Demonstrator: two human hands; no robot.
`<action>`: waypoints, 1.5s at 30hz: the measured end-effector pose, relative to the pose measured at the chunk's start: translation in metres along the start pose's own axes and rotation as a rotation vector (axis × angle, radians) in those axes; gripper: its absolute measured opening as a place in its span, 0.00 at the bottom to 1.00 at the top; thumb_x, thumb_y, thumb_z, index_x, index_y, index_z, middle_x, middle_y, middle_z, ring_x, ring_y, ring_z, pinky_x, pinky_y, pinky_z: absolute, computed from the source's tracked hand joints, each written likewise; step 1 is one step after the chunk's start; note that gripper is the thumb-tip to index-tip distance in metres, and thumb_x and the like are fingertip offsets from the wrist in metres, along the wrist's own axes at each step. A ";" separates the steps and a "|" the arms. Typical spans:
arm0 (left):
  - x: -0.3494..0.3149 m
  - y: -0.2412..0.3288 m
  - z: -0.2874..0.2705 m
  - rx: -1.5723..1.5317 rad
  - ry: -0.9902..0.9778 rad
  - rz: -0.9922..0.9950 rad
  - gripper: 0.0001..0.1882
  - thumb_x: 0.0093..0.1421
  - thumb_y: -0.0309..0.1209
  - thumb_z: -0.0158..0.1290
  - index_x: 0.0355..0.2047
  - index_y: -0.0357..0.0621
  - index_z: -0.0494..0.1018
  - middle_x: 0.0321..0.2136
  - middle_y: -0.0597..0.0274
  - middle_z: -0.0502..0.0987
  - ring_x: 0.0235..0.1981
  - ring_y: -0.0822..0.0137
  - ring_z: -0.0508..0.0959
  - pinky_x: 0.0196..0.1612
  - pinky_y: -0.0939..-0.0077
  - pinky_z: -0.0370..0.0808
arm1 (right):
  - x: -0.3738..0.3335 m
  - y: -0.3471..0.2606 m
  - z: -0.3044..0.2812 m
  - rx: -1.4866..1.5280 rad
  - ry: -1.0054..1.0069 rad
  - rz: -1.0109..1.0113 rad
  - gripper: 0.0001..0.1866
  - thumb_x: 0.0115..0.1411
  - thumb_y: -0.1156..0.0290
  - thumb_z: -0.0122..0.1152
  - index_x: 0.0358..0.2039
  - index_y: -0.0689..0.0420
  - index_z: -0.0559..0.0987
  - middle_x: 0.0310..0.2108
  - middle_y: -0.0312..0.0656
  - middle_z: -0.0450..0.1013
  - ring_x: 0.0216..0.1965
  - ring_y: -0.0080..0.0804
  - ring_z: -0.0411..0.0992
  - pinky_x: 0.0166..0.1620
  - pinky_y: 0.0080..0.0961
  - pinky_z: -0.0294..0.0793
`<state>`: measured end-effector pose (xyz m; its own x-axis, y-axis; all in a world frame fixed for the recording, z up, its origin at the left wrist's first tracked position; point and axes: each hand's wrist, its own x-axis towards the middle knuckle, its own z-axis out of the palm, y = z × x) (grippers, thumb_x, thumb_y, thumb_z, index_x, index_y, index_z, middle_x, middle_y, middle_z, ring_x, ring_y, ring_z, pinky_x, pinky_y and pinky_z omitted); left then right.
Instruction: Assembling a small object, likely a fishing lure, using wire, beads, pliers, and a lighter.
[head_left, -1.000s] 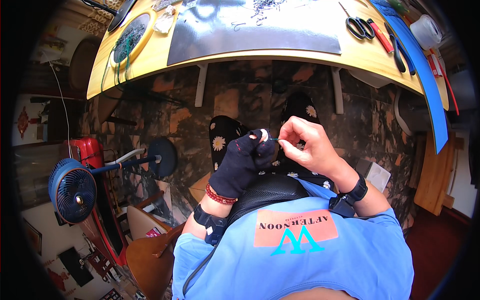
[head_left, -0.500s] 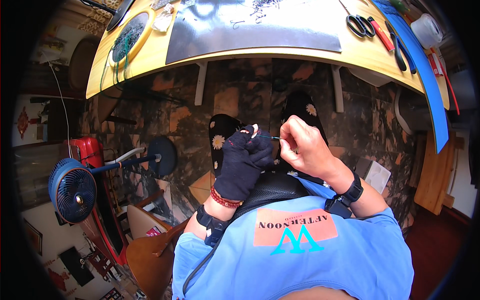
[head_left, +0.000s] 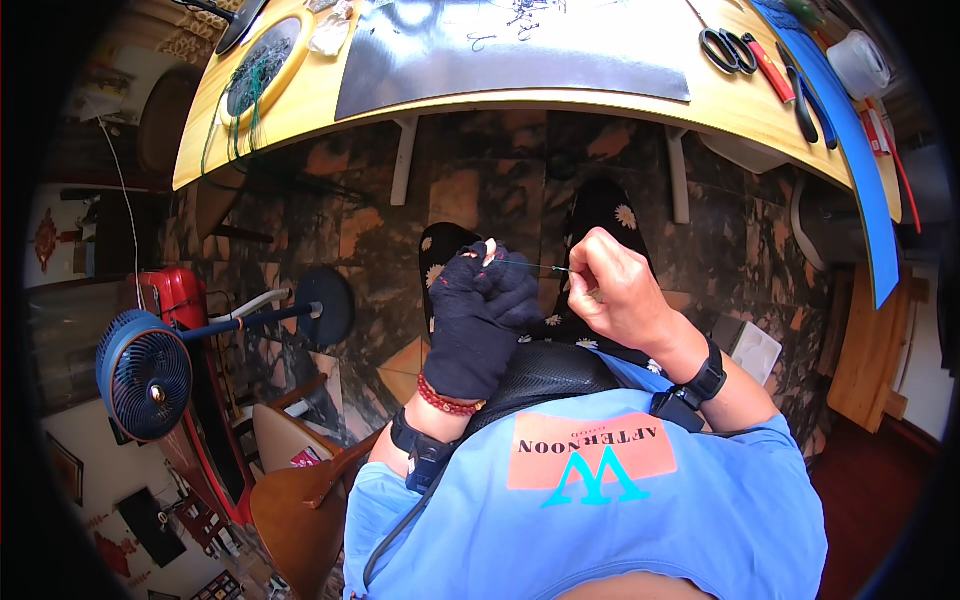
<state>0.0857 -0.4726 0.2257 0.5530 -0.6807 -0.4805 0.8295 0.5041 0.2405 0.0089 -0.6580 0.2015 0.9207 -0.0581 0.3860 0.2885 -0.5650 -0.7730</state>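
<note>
Above my lap, a thin green line (head_left: 530, 264) is stretched straight between my two hands. My left hand (head_left: 482, 312), in a black glove with bare fingertips, is closed and pinches one end of it between thumb and forefinger. Bare and closed too, my right hand (head_left: 618, 288) grips the other end in a thumb-and-finger pinch. Just outside the right fingertips sits a small greenish knot (head_left: 560, 268) on the line. Whatever lies deeper inside the right fingers is hidden.
Ahead is a wooden table (head_left: 300, 135) with a dark shiny sheet (head_left: 500, 80), small black hooks (head_left: 522, 22), a yellow-rimmed tray (head_left: 298, 62) of green lines, scissors (head_left: 727, 52), a red-handled tool (head_left: 770, 72) and pliers (head_left: 803, 105). A blue fan (head_left: 150, 375) stands left.
My right hand has shifted slightly right and my left hand slightly left and up. The gap between them is wider, with more line showing.
</note>
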 end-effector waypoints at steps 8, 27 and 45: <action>0.002 0.003 -0.016 -0.072 -0.156 0.028 0.11 0.70 0.42 0.51 0.34 0.50 0.69 0.20 0.75 0.57 0.17 0.79 0.56 0.22 0.81 0.55 | -0.005 0.007 -0.004 -0.046 0.044 0.005 0.11 0.49 0.85 0.62 0.30 0.61 0.70 0.27 0.45 0.67 0.26 0.44 0.72 0.29 0.35 0.73; 0.005 -0.009 -0.002 1.175 -0.003 0.444 0.06 0.64 0.24 0.57 0.41 0.38 0.79 0.36 0.67 0.80 0.39 0.77 0.77 0.45 0.80 0.74 | 0.013 -0.007 -0.025 -0.155 0.003 -0.142 0.10 0.50 0.83 0.64 0.30 0.60 0.72 0.27 0.43 0.69 0.29 0.43 0.73 0.31 0.34 0.74; 0.004 -0.008 -0.002 1.217 0.047 0.375 0.06 0.63 0.25 0.58 0.39 0.39 0.80 0.32 0.71 0.80 0.34 0.80 0.76 0.40 0.81 0.74 | 0.013 -0.008 -0.020 0.108 -0.027 0.099 0.06 0.57 0.82 0.62 0.33 0.60 0.74 0.28 0.45 0.71 0.26 0.43 0.74 0.29 0.33 0.73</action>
<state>0.0816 -0.4781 0.2197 0.7854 -0.5711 -0.2388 0.1737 -0.1671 0.9705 0.0131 -0.6709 0.2231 0.9523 -0.0860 0.2927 0.2213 -0.4656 -0.8569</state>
